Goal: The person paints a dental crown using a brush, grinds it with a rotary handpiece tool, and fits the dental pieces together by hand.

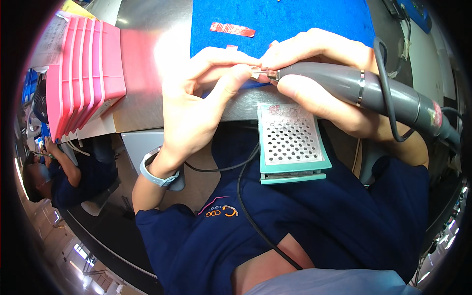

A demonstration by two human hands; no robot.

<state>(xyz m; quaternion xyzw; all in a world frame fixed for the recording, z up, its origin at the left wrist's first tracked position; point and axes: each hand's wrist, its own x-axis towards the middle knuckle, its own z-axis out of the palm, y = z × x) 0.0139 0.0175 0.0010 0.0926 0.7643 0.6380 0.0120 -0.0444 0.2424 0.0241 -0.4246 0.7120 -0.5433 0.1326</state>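
Observation:
My right hand (pixel 322 46) is wrapped round a thick grey rotary handpiece (pixel 339 83). Its thin metal bit (pixel 263 72) points left and meets a tiny pale piece (pixel 255 72), which may be a ring; its exact kind is too small to tell. Thumb and index finger of my left hand (pixel 199 93) pinch that piece from the left. The two hands nearly touch at the near edge of a blue cloth (pixel 285 22). Just below them a teal-framed perforated metal plate (pixel 293 140) juts from the bench edge toward my body.
Stacked pink trays (pixel 88 78) stand at the left on the metal bench (pixel 140 108). A red strip (pixel 232 29) lies on the cloth. The handpiece's grey cord (pixel 386 93) loops at the right; a black cable (pixel 243 196) crosses my lap. Another person (pixel 83 172) sits far left.

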